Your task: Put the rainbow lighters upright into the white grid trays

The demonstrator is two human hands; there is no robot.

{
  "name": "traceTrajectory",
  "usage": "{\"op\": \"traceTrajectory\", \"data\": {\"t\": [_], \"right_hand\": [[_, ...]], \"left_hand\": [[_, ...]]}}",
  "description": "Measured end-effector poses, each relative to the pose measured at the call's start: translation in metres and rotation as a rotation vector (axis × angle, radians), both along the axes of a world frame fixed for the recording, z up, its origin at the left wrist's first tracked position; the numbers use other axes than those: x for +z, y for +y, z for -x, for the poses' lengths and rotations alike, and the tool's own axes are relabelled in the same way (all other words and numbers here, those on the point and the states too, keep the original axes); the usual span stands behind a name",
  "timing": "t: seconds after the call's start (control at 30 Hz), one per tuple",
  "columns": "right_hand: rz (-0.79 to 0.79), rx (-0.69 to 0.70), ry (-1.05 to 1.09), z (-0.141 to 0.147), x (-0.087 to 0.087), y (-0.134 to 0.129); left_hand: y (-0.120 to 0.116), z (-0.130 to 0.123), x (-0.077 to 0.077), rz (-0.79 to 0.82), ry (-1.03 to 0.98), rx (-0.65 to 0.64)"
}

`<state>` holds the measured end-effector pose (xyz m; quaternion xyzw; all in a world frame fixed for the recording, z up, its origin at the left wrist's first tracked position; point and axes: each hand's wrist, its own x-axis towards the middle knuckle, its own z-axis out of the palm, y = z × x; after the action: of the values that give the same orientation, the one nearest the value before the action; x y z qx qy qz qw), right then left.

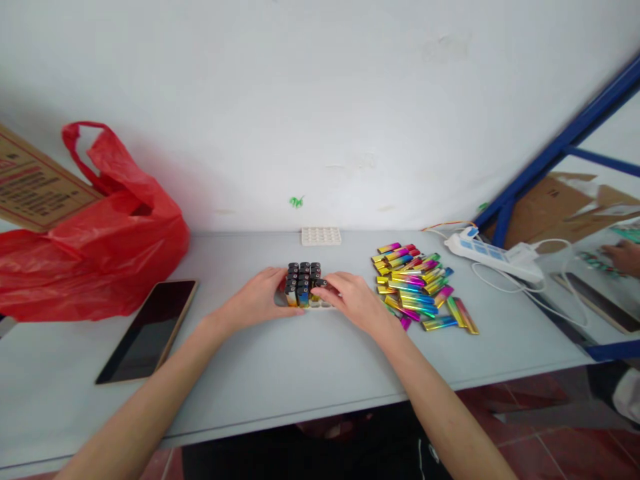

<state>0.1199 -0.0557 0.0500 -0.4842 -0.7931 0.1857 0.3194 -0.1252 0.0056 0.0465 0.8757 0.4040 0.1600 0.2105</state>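
Note:
Rows of lighters (301, 277) with black tops stand upright in a white grid tray (325, 305) at the middle of the table. My left hand (260, 297) is curled around the tray's left side, thumb along its front edge and fingers behind, partly hidden by the lighters. Between thumb and fingers of my right hand (356, 297) is a lighter (319, 283), its black end showing at the rows' right side. On the right lies a loose pile of shiny multicoloured lighters (413, 283).
A second white grid tray (321, 235) lies by the wall. To the left are a tablet (150, 330), a red plastic bag (115, 233) and a cardboard box (40, 183). A power strip (493, 257) with cables sits right, before a blue frame (505, 217); beyond it shows another person's hand (623, 257).

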Motion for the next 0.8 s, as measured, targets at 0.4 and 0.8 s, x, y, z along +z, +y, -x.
{"op": "traceTrajectory", "data": {"t": [0.4, 0.8], "right_hand": [[-0.112, -0.008, -0.235, 0.002, -0.002, 0.007], [-0.156, -0.321, -0.196, -0.096, 0.012, -0.07]], "left_hand": [[0.003, 0.001, -0.002, -0.02, 0.033, -0.032], [0.006, 0.001, -0.006, -0.058, 0.005, -0.005]]}}
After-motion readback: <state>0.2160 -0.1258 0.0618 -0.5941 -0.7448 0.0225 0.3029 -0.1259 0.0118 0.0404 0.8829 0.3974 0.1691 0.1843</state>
